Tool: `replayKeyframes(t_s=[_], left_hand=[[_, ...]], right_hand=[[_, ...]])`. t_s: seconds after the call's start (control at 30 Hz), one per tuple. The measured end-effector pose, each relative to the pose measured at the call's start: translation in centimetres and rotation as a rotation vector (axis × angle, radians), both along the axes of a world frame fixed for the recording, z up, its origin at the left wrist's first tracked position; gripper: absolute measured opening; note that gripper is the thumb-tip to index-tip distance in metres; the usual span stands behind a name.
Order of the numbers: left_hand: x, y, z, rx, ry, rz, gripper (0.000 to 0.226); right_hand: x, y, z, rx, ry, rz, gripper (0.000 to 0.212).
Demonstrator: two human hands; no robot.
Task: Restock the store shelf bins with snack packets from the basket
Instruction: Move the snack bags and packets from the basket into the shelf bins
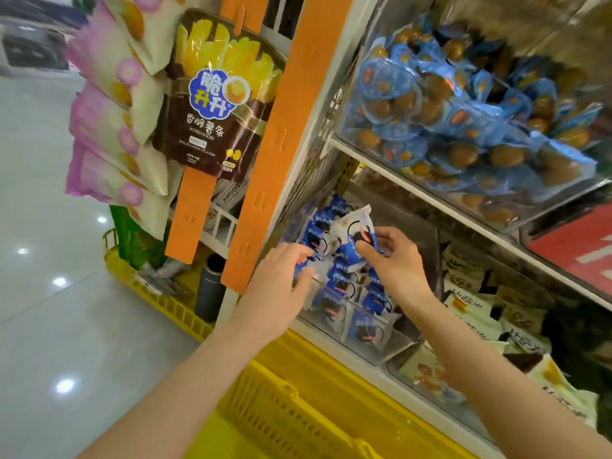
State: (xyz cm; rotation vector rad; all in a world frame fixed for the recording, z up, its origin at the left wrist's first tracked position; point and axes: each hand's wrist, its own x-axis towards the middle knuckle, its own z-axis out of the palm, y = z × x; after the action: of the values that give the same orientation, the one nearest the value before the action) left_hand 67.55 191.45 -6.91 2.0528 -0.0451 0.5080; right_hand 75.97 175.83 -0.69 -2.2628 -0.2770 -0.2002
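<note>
Fingers (367, 253) of my right hand (395, 263) pinch one snack packet (352, 226) by its lower right end, thumb on the near face and the others curled over the top edge. The packet is held tilted above the pile, its long axis running from my grip up and to the left, toward the back of the clear bin (374, 347), so its free end already points into the bin. Directly below it lie the blue packets (341, 279), heaped up to the bin's front wall. My left hand (281, 283) is just beside them at the bin's left side, with loosely spread fingers resting on the pile and gripping nothing I can make out. The right hand is the one that matters here — I judge a short drop down and forward would lay the packet flat on the heap. The yellow basket (298, 409) sits below my forearms.
</note>
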Motion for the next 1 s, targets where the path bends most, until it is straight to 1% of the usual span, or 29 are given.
replayKeyframes(t_s=[0.1, 0.13, 0.2, 0.27, 0.33, 0.4, 0.47, 0.53, 0.7, 0.83, 0.9, 1.0], left_hand=[[1.3, 0.5, -1.2, 0.408, -0.006, -0.029, 0.028], [1.6, 0.7, -1.6, 0.504, -0.023, -0.034, 0.029], [2.0, 1.0, -2.0, 0.585, -0.047, -0.039, 0.030], [2.4, 1.3, -2.1, 0.604, -0.054, -0.045, 0.032], [2.7, 1.5, -2.2, 0.620, -0.072, -0.052, 0.033], [2.8, 1.6, -2.4, 0.631, -0.094, -0.057, 0.033], [2.8, 1.6, -2.5, 0.640, -0.104, -0.064, 0.036], [2.8, 1.7, -2.5, 0.637, -0.103, -0.068, 0.039], [2.7, 1.7, -2.2, 0.627, -0.075, -0.066, 0.033], [1.9, 1.8, -0.3, 0.493, -0.003, -0.081, 0.024], [0.7, 1.6, 0.1, 0.446, -0.014, -0.059, 0.024], [-2.4, 0.7, -0.5, 0.413, -0.084, -0.003, 0.021]], right_hand=[[2.3, 1.1, -1.1, -0.132, -0.009, 0.046, 0.036], [2.9, 1.6, -1.6, -0.162, -0.001, 0.070, 0.036], [4.1, 2.6, -2.6, -0.199, 0.025, 0.103, 0.036], [5.0, 3.7, -3.4, -0.219, 0.046, 0.120, 0.036], [5.9, 4.6, -4.0, -0.286, 0.045, 0.154, 0.038], [6.5, 5.0, -4.2, -0.457, 0.007, 0.192, 0.039], [6.9, 5.0, -4.1, -0.639, -0.056, 0.186, 0.041], [7.1, 4.8, -3.9, -0.692, -0.104, 0.158, 0.043], [5.8, 4.3, -3.8, -0.611, -0.089, 0.163, 0.042], [2.5, 2.8, -3.2, -0.421, -0.115, 0.149, 0.039], [-0.4, 1.3, -3.3, -0.343, -0.109, 0.156, 0.040], [-5.6, -1.4, -4.5, -0.397, -0.179, 0.221, 0.049]])
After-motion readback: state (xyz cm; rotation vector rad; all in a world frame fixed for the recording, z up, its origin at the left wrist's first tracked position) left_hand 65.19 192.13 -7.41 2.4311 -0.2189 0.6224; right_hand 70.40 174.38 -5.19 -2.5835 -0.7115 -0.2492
